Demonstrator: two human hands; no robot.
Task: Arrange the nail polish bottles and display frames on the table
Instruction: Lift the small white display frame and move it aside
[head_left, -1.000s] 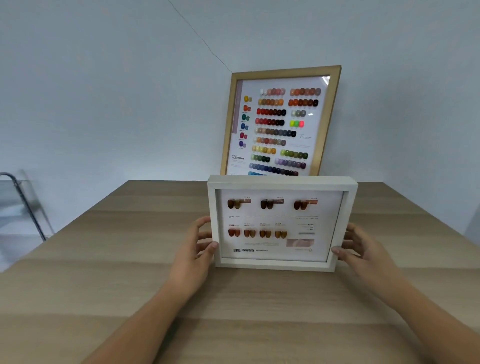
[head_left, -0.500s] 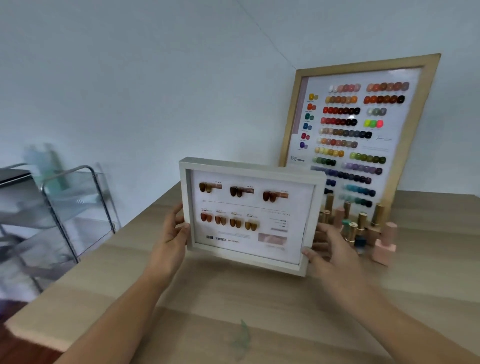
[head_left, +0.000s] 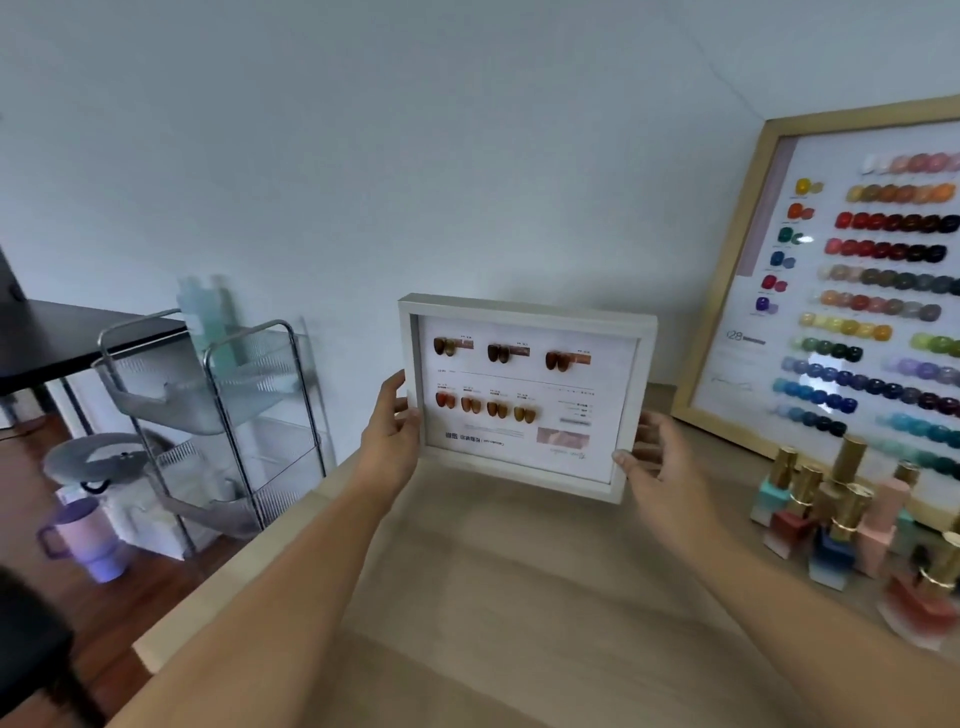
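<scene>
A white box frame (head_left: 524, 322) with brown nail samples is held upright above the left part of the wooden table (head_left: 519, 597). My left hand (head_left: 389, 441) grips its left edge and my right hand (head_left: 657, 462) grips its lower right corner. A large gold-framed colour chart (head_left: 737, 291) leans against the wall at the right. In front of the chart stands a cluster of nail polish bottles (head_left: 841, 509) with gold caps, in pink, teal, blue and red.
Left of the table stands a clear tiered trolley (head_left: 218, 410) holding a green bottle (head_left: 208, 322). A dark desk (head_left: 57, 332) is behind it. On the floor are a purple mug (head_left: 88, 540) and a grey round object (head_left: 98, 457).
The white frame has been lifted off the table and carried to the left, away from the gold chart. The view swung left, revealing the bottles and the trolley.
</scene>
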